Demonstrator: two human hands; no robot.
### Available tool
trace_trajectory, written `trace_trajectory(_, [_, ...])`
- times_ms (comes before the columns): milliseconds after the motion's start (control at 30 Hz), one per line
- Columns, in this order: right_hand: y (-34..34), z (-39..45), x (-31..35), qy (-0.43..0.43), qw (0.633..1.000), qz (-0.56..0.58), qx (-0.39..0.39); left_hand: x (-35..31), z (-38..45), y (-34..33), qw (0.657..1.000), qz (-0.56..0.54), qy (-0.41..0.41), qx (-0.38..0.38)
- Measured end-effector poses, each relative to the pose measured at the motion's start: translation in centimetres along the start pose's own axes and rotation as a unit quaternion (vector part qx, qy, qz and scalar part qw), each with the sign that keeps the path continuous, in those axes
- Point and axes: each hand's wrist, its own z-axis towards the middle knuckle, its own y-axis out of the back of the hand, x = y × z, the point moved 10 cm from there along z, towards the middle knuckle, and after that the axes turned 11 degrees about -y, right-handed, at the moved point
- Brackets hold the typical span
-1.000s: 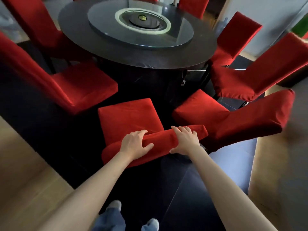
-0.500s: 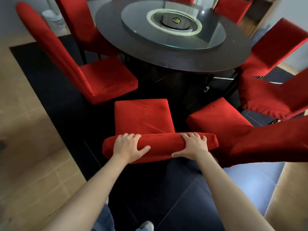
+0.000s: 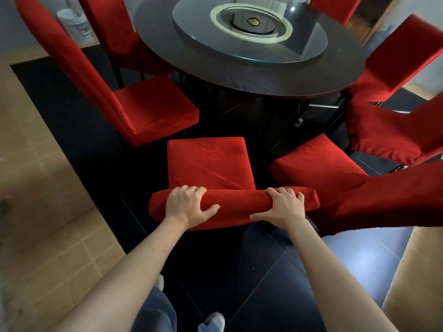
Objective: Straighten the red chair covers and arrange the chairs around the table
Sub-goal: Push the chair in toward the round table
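Red chair back top gripped by left hand and right hand, dark floor showing before the table.

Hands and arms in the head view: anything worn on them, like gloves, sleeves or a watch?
Nothing shows on them. The left hand and right hand are bare, with no gloves, rings or watch visible, and both forearms are uncovered up to the frame edge, so no sleeve is seen.

matt red velvety cloth chair covers, dark wood-grain table top, glossy glass turntable, polished dark floor tiles, matt tan wood-look flooring
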Motion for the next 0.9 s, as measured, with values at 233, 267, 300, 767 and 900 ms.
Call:
trace_trajectory(233, [0.1,0.0,0.3,-0.016,1.000,0.011,0.000,0.8,1.1,-0.3,1.000,0.000,-0.017,0.009])
trace_trajectory(267, [0.1,0.1,0.4,-0.020,1.000,0.014,-0.001,1.1,1.4,-0.3,1.000,0.000,-0.019,0.010])
trace_trajectory(300, [0.2,0.1,0.5,-0.024,1.000,0.015,-0.003,1.3,1.7,-0.3,1.000,0.000,-0.023,0.012])
trace_trajectory(767, [0.8,1.3,2.4,-0.095,0.995,0.027,-0.012,4.6,7.1,-0.9,0.993,0.028,-0.096,0.058])
trace_trajectory(900, [0.9,1.5,2.9,-0.114,0.993,0.031,-0.010,5.1,8.3,-0.9,0.990,0.026,-0.120,0.064])
